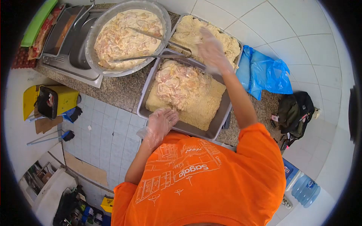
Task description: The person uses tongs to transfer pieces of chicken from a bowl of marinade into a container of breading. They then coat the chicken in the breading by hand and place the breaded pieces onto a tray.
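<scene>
My left hand, in a clear plastic glove, rests at the near left edge of a grey tub. Its fingers lie flat against the crumbs there. Wet, batter-coated raw chicken pieces are heaped on those crumbs. Over a metal tray of breadcrumbs behind the tub, my gloved right hand reaches with fingers stretched out and a little blurred. A large metal bowl of chicken in creamy batter stands to the left. Metal tongs lie across its rim.
Blue plastic bags sit right of the tray, with a dark backpack farther along the granite counter. At far left is a sink. A yellow bucket stands on the tiled floor, and a water bottle is at lower right.
</scene>
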`<move>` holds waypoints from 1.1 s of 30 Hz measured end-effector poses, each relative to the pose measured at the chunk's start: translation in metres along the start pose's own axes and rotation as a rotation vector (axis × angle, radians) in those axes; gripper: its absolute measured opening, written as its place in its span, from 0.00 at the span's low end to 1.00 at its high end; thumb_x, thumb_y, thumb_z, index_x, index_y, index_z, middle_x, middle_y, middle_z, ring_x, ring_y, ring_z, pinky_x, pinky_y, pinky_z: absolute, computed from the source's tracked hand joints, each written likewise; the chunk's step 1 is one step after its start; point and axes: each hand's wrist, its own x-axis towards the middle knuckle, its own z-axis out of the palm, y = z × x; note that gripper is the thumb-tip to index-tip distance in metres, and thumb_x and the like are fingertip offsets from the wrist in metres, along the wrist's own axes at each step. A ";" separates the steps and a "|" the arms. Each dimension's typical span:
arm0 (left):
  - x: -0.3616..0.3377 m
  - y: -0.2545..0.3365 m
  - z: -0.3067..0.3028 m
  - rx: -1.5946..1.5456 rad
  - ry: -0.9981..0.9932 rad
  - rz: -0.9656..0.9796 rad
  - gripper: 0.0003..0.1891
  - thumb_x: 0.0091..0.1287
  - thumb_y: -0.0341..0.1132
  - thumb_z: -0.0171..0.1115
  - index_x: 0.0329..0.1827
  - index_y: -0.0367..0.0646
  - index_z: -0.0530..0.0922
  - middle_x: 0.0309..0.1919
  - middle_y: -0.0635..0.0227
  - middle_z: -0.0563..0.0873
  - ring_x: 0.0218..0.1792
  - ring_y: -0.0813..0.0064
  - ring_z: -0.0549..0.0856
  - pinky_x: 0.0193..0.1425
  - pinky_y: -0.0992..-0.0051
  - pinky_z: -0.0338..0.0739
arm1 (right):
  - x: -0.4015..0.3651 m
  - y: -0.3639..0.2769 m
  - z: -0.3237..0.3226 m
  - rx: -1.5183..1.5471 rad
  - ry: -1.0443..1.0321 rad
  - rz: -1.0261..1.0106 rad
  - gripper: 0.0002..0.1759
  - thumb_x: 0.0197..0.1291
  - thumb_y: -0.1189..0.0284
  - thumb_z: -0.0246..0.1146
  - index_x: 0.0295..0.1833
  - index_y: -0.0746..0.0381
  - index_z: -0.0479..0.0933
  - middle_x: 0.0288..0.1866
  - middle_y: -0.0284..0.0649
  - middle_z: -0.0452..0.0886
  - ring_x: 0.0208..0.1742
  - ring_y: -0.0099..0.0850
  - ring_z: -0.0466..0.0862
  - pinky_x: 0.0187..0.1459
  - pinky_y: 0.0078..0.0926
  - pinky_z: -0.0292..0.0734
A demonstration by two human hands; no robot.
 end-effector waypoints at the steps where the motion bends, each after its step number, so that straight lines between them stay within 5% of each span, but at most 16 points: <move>1: -0.001 0.002 -0.005 0.001 -0.003 -0.007 0.32 0.77 0.43 0.36 0.72 0.20 0.51 0.73 0.35 0.55 0.75 0.42 0.59 0.79 0.51 0.56 | -0.026 -0.028 -0.044 0.215 -0.013 0.134 0.37 0.68 0.56 0.53 0.72 0.73 0.58 0.72 0.60 0.63 0.69 0.57 0.67 0.68 0.49 0.62; 3: 0.002 0.006 -0.013 -0.031 -0.055 -0.036 0.29 0.75 0.42 0.42 0.68 0.24 0.58 0.67 0.43 0.64 0.69 0.48 0.66 0.75 0.53 0.63 | -0.095 -0.031 -0.035 0.004 0.297 0.151 0.26 0.66 0.60 0.54 0.61 0.69 0.71 0.60 0.58 0.75 0.57 0.57 0.76 0.57 0.49 0.70; 5: 0.005 0.007 -0.012 -0.018 -0.043 -0.036 0.29 0.74 0.43 0.43 0.68 0.24 0.57 0.68 0.42 0.63 0.70 0.48 0.66 0.76 0.53 0.61 | -0.148 -0.064 -0.027 -0.113 0.141 0.550 0.19 0.66 0.64 0.53 0.52 0.66 0.77 0.48 0.56 0.80 0.49 0.53 0.80 0.51 0.48 0.73; 7: 0.008 0.008 -0.008 -0.001 -0.032 -0.035 0.30 0.74 0.43 0.44 0.68 0.24 0.57 0.69 0.42 0.62 0.70 0.47 0.65 0.77 0.53 0.59 | -0.193 -0.080 0.006 0.388 0.168 0.997 0.10 0.72 0.69 0.50 0.42 0.61 0.74 0.30 0.35 0.74 0.30 0.36 0.74 0.34 0.34 0.70; 10: 0.013 0.009 0.003 0.130 0.058 -0.065 0.36 0.75 0.45 0.40 0.75 0.22 0.47 0.76 0.38 0.49 0.77 0.45 0.55 0.80 0.52 0.52 | -0.247 -0.054 0.079 0.491 0.032 1.036 0.10 0.73 0.67 0.50 0.41 0.58 0.75 0.29 0.29 0.69 0.29 0.28 0.71 0.34 0.28 0.70; 11: 0.014 0.009 0.007 0.192 0.096 -0.070 0.35 0.74 0.45 0.41 0.75 0.25 0.51 0.75 0.40 0.55 0.75 0.48 0.59 0.79 0.53 0.54 | -0.255 -0.066 0.078 0.486 0.036 1.049 0.10 0.73 0.67 0.50 0.41 0.58 0.75 0.29 0.29 0.69 0.29 0.28 0.71 0.34 0.28 0.70; 13: 0.014 0.005 0.014 0.263 0.125 -0.075 0.33 0.73 0.45 0.42 0.74 0.27 0.55 0.74 0.42 0.60 0.74 0.50 0.62 0.78 0.53 0.56 | -0.260 -0.097 0.079 -0.043 -0.072 0.705 0.19 0.65 0.62 0.54 0.50 0.65 0.79 0.43 0.53 0.83 0.52 0.52 0.80 0.56 0.46 0.72; 14: 0.016 0.003 0.020 0.265 0.080 -0.052 0.30 0.72 0.44 0.43 0.71 0.30 0.61 0.70 0.45 0.67 0.72 0.52 0.66 0.77 0.53 0.58 | -0.257 -0.103 0.080 -0.050 -0.059 0.706 0.19 0.65 0.62 0.54 0.50 0.65 0.79 0.43 0.53 0.83 0.52 0.52 0.80 0.56 0.46 0.72; 19: 0.058 -0.003 -0.003 0.170 -0.060 -0.119 0.23 0.71 0.43 0.43 0.62 0.38 0.72 0.59 0.54 0.81 0.66 0.57 0.75 0.73 0.52 0.64 | -0.268 -0.132 0.098 0.853 0.063 1.465 0.11 0.74 0.66 0.50 0.49 0.58 0.76 0.44 0.35 0.78 0.46 0.27 0.76 0.40 0.27 0.76; 25: 0.021 0.006 0.016 0.204 -0.024 -0.090 0.24 0.72 0.43 0.41 0.64 0.38 0.70 0.61 0.53 0.78 0.63 0.55 0.77 0.70 0.50 0.68 | -0.227 -0.179 0.067 1.625 0.401 1.513 0.22 0.70 0.68 0.58 0.67 0.60 0.70 0.67 0.45 0.72 0.61 0.35 0.74 0.54 0.36 0.80; 26: 0.025 0.006 0.012 0.198 -0.057 -0.095 0.24 0.72 0.43 0.41 0.64 0.39 0.70 0.62 0.53 0.77 0.64 0.56 0.76 0.70 0.50 0.67 | -0.242 -0.168 0.089 1.623 0.409 1.516 0.22 0.70 0.68 0.58 0.67 0.60 0.70 0.67 0.45 0.72 0.61 0.35 0.74 0.54 0.36 0.80; 28: 0.041 0.004 -0.005 0.185 -0.096 -0.096 0.23 0.72 0.43 0.40 0.64 0.39 0.70 0.64 0.53 0.76 0.65 0.56 0.75 0.71 0.50 0.66 | -0.279 -0.135 0.150 1.114 0.141 1.119 0.22 0.71 0.69 0.57 0.68 0.60 0.69 0.69 0.45 0.69 0.64 0.38 0.72 0.59 0.41 0.79; 29: 0.057 0.000 -0.026 0.472 -0.129 0.049 0.24 0.71 0.45 0.43 0.64 0.41 0.69 0.63 0.55 0.76 0.61 0.56 0.77 0.67 0.54 0.70 | -0.265 -0.143 0.131 1.114 0.135 1.117 0.22 0.71 0.69 0.57 0.68 0.60 0.69 0.69 0.45 0.69 0.64 0.38 0.72 0.59 0.41 0.79; 31: 0.061 0.002 -0.035 0.760 -0.158 0.199 0.24 0.71 0.46 0.46 0.64 0.42 0.69 0.63 0.56 0.76 0.57 0.56 0.80 0.63 0.59 0.73 | -0.219 -0.172 0.066 1.613 0.572 1.719 0.23 0.70 0.70 0.59 0.68 0.61 0.68 0.69 0.44 0.68 0.66 0.37 0.70 0.60 0.41 0.77; 33: 0.047 0.009 -0.017 0.264 -0.070 -0.093 0.23 0.70 0.46 0.47 0.63 0.42 0.69 0.60 0.57 0.76 0.54 0.57 0.80 0.60 0.60 0.75 | -0.223 -0.173 0.061 1.482 0.492 1.622 0.24 0.67 0.70 0.61 0.68 0.61 0.69 0.68 0.44 0.70 0.64 0.37 0.71 0.58 0.39 0.77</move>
